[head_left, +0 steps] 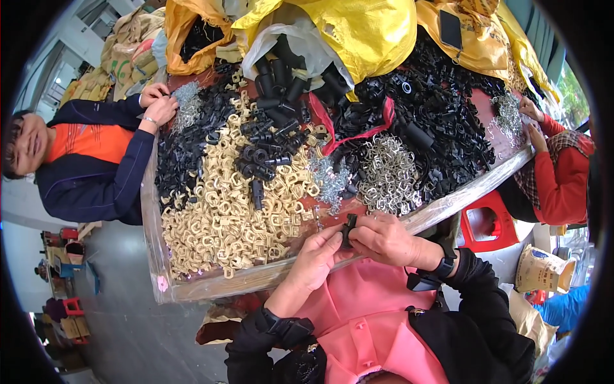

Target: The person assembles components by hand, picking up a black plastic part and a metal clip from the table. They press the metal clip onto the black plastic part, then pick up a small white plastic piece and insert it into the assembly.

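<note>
Your left hand (314, 257) and right hand (387, 239) sit close together, fingers bent in a pinching grip. Your left thumb (330, 244) points far and right. Your left arm (259, 333) angles far and right; your right arm (483, 301) reaches far and left.

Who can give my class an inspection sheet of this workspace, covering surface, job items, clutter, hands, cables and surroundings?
Surface: wood-edged table, reddish top showing in patches between heaps.
Job items: small black piece in the hands; heaps of beige loops, silver loops and black parts lie on the table.
Clutter: phone on an orange bag; yellow bag; red strap among the parts.
Hands: the fingers of the left hand and right hand are closed on the black piece.
Cables: nothing seen.
Surroundings: one co-worker at left, another at right; red stool; grey floor.
</note>
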Action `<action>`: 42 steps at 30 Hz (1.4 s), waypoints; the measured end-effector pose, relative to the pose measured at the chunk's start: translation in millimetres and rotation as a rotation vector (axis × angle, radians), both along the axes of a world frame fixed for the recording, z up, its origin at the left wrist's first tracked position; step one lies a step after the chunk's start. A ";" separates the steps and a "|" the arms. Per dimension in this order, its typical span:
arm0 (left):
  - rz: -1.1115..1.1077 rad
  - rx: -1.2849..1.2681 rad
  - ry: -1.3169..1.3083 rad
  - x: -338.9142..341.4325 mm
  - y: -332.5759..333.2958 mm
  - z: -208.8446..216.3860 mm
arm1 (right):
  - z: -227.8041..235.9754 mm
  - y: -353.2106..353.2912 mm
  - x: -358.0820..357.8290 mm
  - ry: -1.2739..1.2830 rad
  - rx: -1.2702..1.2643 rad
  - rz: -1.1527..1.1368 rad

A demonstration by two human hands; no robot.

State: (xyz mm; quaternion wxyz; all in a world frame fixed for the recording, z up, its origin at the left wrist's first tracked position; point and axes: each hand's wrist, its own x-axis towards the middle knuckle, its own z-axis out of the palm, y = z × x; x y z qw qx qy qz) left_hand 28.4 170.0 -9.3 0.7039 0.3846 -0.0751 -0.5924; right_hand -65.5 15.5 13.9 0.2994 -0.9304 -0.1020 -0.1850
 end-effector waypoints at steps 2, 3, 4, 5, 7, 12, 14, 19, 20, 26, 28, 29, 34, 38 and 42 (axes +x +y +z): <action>0.007 0.014 -0.008 -2.1 0.6 0.7 | -1.3 0.6 -0.7 0.024 -0.034 0.024; -0.003 0.007 -0.014 -3.9 0.5 0.9 | -2.1 0.9 -1.1 0.034 -0.011 0.012; -0.012 0.000 -0.021 -5.6 0.5 1.2 | -2.8 1.5 -1.3 0.042 0.012 -0.001; -0.021 -0.006 -0.028 -6.8 0.8 1.5 | -3.2 2.3 -1.3 0.051 0.036 -0.013; -0.030 0.003 -0.031 -9.0 2.6 1.7 | -1.5 5.3 -1.9 0.064 0.067 -0.021; -0.053 0.044 -0.013 -11.0 4.0 4.0 | 7.7 10.1 -2.0 0.118 0.162 -0.062; -0.052 0.054 0.001 -9.5 4.1 2.3 | 7.8 10.5 -1.2 0.134 0.177 -0.071; -0.051 -0.053 0.139 -1.2 9.2 -8.3 | -1.4 5.9 -0.9 0.169 0.339 -0.030; -0.038 -0.081 0.172 -0.6 10.9 -8.2 | -2.7 3.8 -3.0 0.157 0.389 0.001; -0.035 -0.095 0.177 0.6 18.7 -6.6 | 2.8 -8.7 -12.7 0.050 0.156 0.117; -0.046 -0.069 0.161 -1.7 18.3 -4.0 | 4.9 -7.2 -13.7 0.034 0.035 0.136; -0.052 -0.056 0.153 -2.5 18.3 -3.4 | 5.2 -6.8 -14.3 0.027 -0.025 0.143; -0.095 -0.026 0.129 -3.5 18.5 -4.8 | 1.6 -8.5 -14.4 0.036 -0.111 0.194; -0.151 -0.003 0.087 -5.0 16.5 -2.1 | 1.0 -6.9 -13.1 0.084 -0.170 0.242; -0.181 -0.028 0.093 -5.7 16.4 -4.9 | -2.5 -2.6 -11.5 0.103 -0.121 0.249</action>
